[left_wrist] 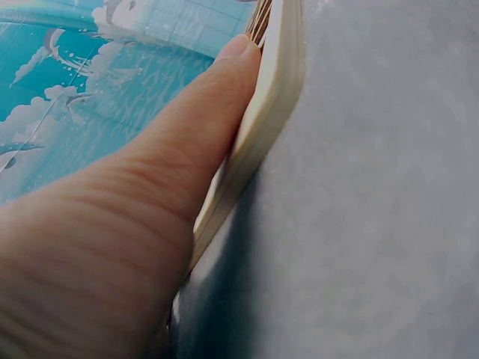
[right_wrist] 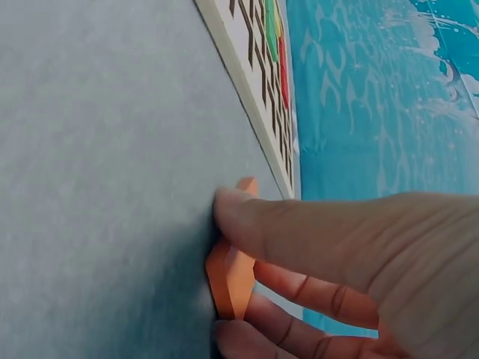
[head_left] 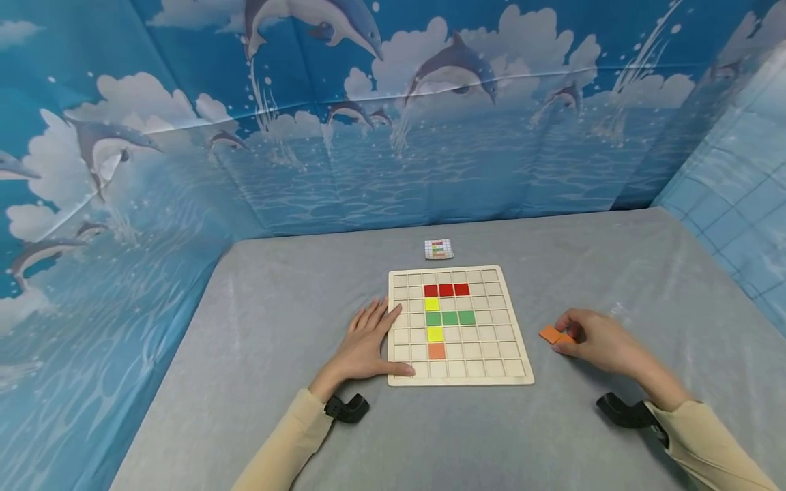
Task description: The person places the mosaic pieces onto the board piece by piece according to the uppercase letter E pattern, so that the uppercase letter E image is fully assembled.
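Note:
A square wooden grid board [head_left: 500,333] lies on the grey table. My left hand [head_left: 364,344], fingers spread, rests along its left edge, with the thumb on the front-left corner. In the left wrist view that thumb [left_wrist: 202,112] lies against the board's rim [left_wrist: 281,90]. Set in the grid are three red tiles [head_left: 446,290], a yellow tile [head_left: 432,304], three green tiles [head_left: 450,318], another yellow tile [head_left: 435,334] and an orange tile [head_left: 437,351]. To the board's right, my right hand [head_left: 598,341] pinches a loose orange tile [right_wrist: 238,284]; a second orange tile [head_left: 549,333] touches it.
Behind the board lies a small card [head_left: 439,249] printed with a coloured grid pattern. A blue dolphin-print curtain [head_left: 381,170] hangs along the table's far and left sides. Black wrist mounts [head_left: 346,408] sit on both forearms, low over the cloth.

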Motion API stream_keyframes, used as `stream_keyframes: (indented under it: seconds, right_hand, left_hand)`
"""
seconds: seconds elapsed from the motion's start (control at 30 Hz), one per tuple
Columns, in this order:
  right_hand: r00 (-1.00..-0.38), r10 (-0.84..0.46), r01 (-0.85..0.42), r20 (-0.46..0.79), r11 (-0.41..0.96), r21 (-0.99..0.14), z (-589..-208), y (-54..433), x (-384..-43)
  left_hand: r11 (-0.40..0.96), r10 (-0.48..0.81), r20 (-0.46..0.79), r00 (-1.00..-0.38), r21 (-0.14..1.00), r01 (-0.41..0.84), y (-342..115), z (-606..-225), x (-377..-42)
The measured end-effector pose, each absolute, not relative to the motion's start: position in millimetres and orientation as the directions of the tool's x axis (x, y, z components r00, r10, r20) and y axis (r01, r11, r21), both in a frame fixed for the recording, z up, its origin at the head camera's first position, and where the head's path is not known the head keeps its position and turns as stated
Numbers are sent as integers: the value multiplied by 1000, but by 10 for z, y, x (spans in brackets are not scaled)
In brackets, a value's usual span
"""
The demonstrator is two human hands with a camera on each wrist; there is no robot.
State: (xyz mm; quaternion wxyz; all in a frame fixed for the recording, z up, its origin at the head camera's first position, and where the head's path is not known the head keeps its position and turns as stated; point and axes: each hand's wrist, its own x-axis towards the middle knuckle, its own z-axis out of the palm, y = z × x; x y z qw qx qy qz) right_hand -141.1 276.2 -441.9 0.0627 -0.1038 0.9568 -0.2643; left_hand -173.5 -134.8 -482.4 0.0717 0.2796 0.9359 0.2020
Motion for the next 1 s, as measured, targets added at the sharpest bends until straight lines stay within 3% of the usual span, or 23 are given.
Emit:
stream_keyframes:
  seconds: [0.37,0.63,1.0]
  right_hand:
    - [-971,-236,-182,-36,831,-526,-4414,2690,-1414]
    - [-985,-168,-112,-44,808,-579,-4454,2777,-1447]
    - [-985,-171,-133,-17,825,-550,-4436,2767,-1444]
  left_hand:
    - [765,551,-26,-834,416,492,-1350,-4824,-1730]
    - [761,553,-22,-833,420,494,-1341,-4835,-1733]
    - [753,555,-5,-832,429,499,-1351,-4848,-1748]
